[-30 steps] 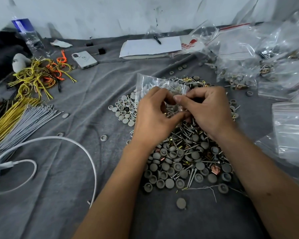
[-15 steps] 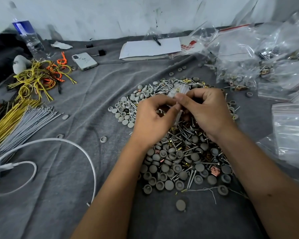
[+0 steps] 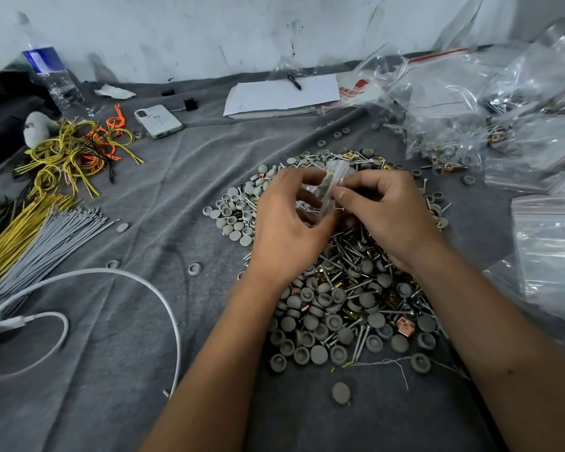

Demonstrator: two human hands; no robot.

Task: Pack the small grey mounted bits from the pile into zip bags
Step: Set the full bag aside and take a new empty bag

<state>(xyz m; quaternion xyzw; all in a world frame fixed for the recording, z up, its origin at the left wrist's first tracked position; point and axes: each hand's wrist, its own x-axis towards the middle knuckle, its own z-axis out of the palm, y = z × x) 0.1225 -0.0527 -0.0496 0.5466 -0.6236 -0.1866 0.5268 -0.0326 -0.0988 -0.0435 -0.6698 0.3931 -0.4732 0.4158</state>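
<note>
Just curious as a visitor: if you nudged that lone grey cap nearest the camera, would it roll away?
Probably not far. The lone grey cap lies flat on the wrinkled grey cloth, which likely grips it. It looks small and light, so it may just slide.

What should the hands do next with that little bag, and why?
Probably press the top of the zip bag shut, then set it aside. Both the left hand and the right hand pinch it above the pile of grey bits, and it already seems to hold pieces, though its contents look blurry.
</note>
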